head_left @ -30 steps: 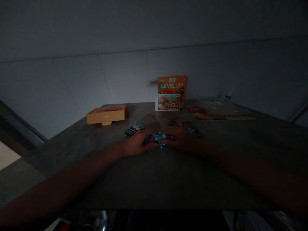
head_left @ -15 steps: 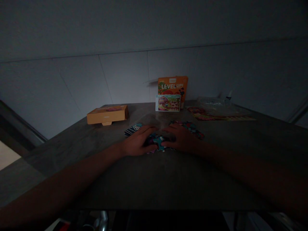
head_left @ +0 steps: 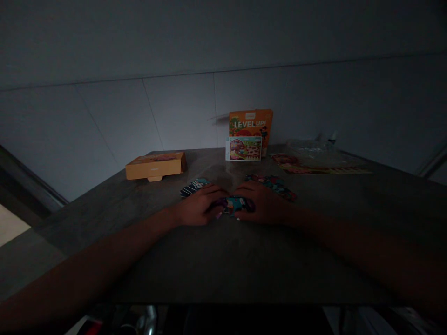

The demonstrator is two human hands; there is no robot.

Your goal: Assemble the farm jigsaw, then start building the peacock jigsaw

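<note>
An orange box (head_left: 155, 168) lies at left, its pale label too small to read; fanned dark pieces (head_left: 193, 187) sit nearer; the left hand's grip (head_left: 197, 204) is curled onto the teal-and-purple puzzle pieces (head_left: 235, 203) at centre; behind, a farm card (head_left: 243, 150) stands before an upright box (head_left: 249, 122) reading "LEVEL UP!"; the right hand's grip (head_left: 261, 202) clasps the same pieces; more pieces (head_left: 278, 186) lie just beyond; farther right, clear plastic (head_left: 312, 148) overlies a printed sheet (head_left: 291, 167); the grey counter (head_left: 223, 265) meets a dim, panelled wall (head_left: 181, 111).

Hands (head_left: 195, 205) bare; forearms (head_left: 118, 251) also bare, tapering twd wrists (head_left: 173, 217); fine detail dim.
</note>
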